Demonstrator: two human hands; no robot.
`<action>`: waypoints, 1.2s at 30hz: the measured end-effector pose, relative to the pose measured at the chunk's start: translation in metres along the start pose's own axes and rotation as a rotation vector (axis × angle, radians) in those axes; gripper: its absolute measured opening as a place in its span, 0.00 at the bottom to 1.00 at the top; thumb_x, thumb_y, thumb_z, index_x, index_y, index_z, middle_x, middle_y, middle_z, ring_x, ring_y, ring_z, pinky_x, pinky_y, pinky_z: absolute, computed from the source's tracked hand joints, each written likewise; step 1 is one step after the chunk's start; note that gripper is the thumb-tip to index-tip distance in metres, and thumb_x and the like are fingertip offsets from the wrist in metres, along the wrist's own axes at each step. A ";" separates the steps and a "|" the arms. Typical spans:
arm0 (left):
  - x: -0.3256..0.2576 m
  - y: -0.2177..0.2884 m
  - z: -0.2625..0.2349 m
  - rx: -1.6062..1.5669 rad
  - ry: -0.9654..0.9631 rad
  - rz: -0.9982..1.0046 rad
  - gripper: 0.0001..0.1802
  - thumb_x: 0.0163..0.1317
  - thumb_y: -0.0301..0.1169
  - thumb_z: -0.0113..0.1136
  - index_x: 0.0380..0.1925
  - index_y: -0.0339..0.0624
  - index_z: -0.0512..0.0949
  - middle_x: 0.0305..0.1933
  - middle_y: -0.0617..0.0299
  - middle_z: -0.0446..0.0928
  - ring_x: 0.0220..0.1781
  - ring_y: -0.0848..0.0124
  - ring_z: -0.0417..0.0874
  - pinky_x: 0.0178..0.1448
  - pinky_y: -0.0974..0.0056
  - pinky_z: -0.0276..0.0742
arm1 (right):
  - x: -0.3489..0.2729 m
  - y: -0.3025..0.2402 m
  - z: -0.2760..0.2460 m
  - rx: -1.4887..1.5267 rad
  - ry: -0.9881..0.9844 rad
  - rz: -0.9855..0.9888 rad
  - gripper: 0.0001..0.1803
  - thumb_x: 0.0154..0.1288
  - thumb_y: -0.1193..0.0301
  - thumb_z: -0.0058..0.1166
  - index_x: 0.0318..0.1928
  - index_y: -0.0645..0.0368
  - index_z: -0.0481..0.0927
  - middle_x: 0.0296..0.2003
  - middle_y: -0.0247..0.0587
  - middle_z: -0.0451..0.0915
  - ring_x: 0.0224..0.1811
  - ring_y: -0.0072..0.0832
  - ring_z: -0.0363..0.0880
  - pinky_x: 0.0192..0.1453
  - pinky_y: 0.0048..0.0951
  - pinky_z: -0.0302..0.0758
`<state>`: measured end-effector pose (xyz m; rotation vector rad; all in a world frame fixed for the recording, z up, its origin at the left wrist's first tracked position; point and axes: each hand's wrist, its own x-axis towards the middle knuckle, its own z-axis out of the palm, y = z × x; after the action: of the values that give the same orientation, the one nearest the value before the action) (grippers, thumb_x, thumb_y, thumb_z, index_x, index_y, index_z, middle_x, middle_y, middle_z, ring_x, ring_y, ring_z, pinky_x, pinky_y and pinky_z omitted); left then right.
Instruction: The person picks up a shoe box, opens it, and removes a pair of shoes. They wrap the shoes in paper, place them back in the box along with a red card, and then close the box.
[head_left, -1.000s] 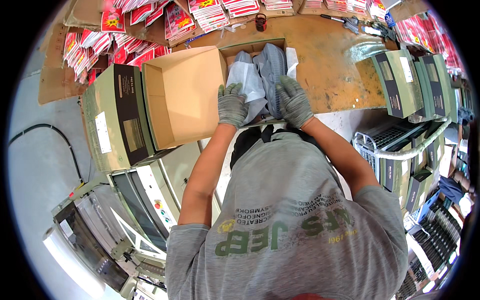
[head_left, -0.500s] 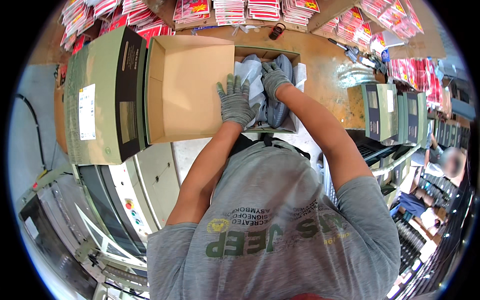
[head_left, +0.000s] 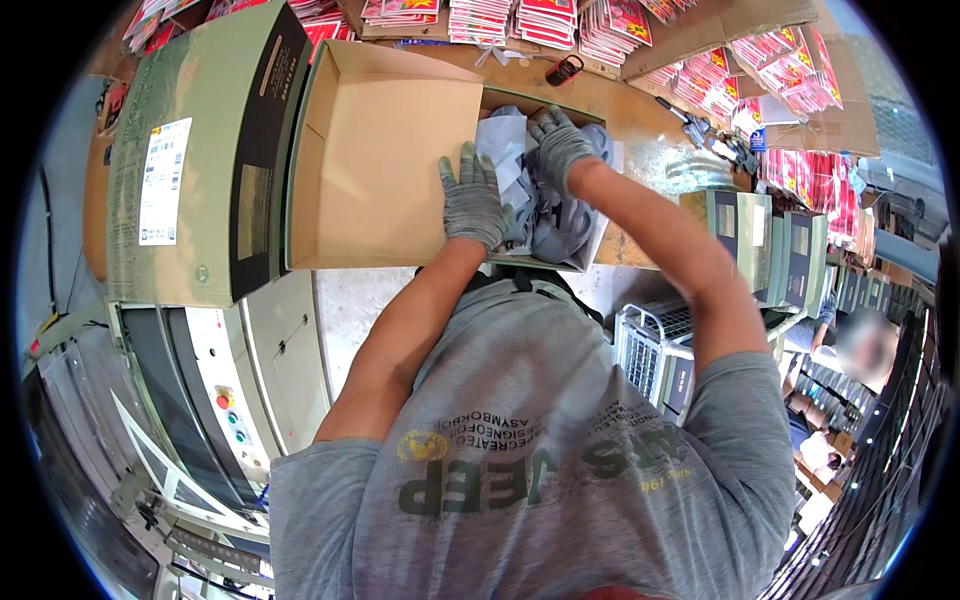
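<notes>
A shoebox (head_left: pixel 540 266) lies open at the bench's front edge, its tan-lined lid (head_left: pixel 395 150) folded out to the left. Inside are grey-blue shoes (head_left: pixel 560 238) with crumpled pale tissue paper (head_left: pixel 508 150) around them. My left hand (head_left: pixel 474 205), in a grey knitted glove, lies flat with fingers spread where the lid meets the box, beside the tissue. My right hand (head_left: pixel 563 150), gloved alike, reaches into the far part of the box with fingers extended over a shoe and the paper. I see nothing gripped in either hand. The hands partly cover the shoes.
Left of the lid stands a stack of green shoeboxes (head_left: pixel 195 150). More green boxes (head_left: pixel 740 230) are at the right. Stacked red printed packets (head_left: pixel 480 22) line the back in cartons. A dark ring-like item (head_left: pixel 564 69) and a tool (head_left: pixel 690 122) lie on the bench. A wire rack (head_left: pixel 640 350) stands below.
My right hand has shifted slightly right along the shoe. The paper between my hands lies differently, and more of the shoes shows. My left hand stays near the lid fold. The whole view has shifted somewhat.
</notes>
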<state>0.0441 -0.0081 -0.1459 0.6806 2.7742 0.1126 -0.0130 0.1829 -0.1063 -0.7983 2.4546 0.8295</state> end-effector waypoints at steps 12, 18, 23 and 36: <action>0.007 0.017 -0.004 -0.024 0.028 -0.045 0.53 0.62 0.56 0.60 0.77 0.33 0.56 0.82 0.45 0.53 0.87 0.51 0.40 0.83 0.32 0.29 | -0.167 0.086 -0.013 0.234 0.160 -0.207 0.22 0.55 0.62 0.64 0.50 0.53 0.86 0.56 0.43 0.83 0.67 0.43 0.73 0.79 0.40 0.61; 0.012 0.031 -0.005 -0.016 0.041 -0.102 0.54 0.60 0.58 0.61 0.78 0.34 0.57 0.82 0.46 0.54 0.87 0.52 0.40 0.84 0.36 0.30 | -0.295 0.102 0.052 0.542 0.553 0.349 0.19 0.46 0.57 0.74 0.32 0.52 0.80 0.30 0.42 0.80 0.41 0.45 0.77 0.49 0.47 0.74; 0.022 0.038 0.004 0.030 0.101 -0.133 0.56 0.57 0.60 0.62 0.77 0.33 0.58 0.81 0.46 0.56 0.87 0.51 0.41 0.85 0.38 0.30 | -0.291 0.046 0.123 0.605 0.909 0.861 0.21 0.48 0.54 0.76 0.28 0.50 0.75 0.27 0.41 0.77 0.34 0.46 0.76 0.42 0.48 0.70; 0.026 0.003 0.039 -0.136 0.410 0.050 0.36 0.67 0.49 0.58 0.68 0.37 0.73 0.73 0.44 0.70 0.80 0.47 0.60 0.83 0.39 0.44 | -0.233 -0.041 0.143 1.377 0.970 0.946 0.24 0.65 0.68 0.62 0.59 0.64 0.79 0.47 0.51 0.85 0.47 0.46 0.85 0.55 0.39 0.80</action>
<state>0.0345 0.0071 -0.1898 0.7633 3.0955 0.4989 0.2153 0.3380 -0.0996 0.7013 3.1805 -1.3749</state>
